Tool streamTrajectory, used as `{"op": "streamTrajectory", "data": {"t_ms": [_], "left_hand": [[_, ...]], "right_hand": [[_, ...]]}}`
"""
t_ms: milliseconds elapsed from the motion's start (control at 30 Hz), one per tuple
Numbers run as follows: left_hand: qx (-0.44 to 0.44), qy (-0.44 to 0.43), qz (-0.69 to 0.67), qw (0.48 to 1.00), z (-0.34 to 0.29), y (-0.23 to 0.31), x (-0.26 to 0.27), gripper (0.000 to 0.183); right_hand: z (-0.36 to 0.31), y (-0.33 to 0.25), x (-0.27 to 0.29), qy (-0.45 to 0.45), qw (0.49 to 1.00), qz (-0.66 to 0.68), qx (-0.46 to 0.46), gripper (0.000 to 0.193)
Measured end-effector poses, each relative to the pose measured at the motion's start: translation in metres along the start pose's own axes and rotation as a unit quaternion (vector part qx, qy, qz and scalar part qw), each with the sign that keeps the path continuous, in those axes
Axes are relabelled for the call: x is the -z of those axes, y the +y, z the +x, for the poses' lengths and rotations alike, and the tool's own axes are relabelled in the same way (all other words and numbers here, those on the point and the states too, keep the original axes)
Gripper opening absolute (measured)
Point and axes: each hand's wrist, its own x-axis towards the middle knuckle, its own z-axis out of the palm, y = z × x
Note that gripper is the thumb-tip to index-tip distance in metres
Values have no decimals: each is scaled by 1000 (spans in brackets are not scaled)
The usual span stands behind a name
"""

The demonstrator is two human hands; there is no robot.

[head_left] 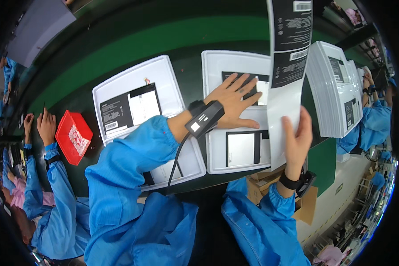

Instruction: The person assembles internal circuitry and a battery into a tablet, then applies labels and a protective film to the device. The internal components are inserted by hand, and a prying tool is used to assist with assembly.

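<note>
My left hand is spread with its palm down over the upper pack in a white plastic tray. Beneath its fingers lies a flat black-and-silver battery pack, partly covered. A second pack sits lower in the same tray. My right hand grips the edge of a long label strip, white backing with black printed labels, between thumb and fingers. The strip hangs over the tray's right side and runs up out of view. A dark device on a strap with a cable sits on my left wrist.
Another white tray on the left holds a battery pack with small coloured wires. A red bin with white bits stands farther left, beside a co-worker's hands. Stacked white trays stand at right; cardboard boxes sit below the table edge.
</note>
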Motion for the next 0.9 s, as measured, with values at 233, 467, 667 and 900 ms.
{"op": "streamTrajectory", "data": {"t_ms": [233, 467, 667, 900], "left_hand": [[22, -4, -139, 990, 13, 13, 28, 120], [52, 216, -746, 628, 47, 37, 117, 46], [44, 267, -667, 695, 56, 45, 136, 36], [103, 216, -658, 714, 43, 45, 136, 36]], "right_hand": [[-4, -8, -6, -17, 997, 60, -35, 46], [58, -69, -7, 60, 971, 37, 230, 31], [78, -99, -7, 52, 962, 155, 220, 16], [72, -105, -5, 63, 957, 93, 268, 14]]}}
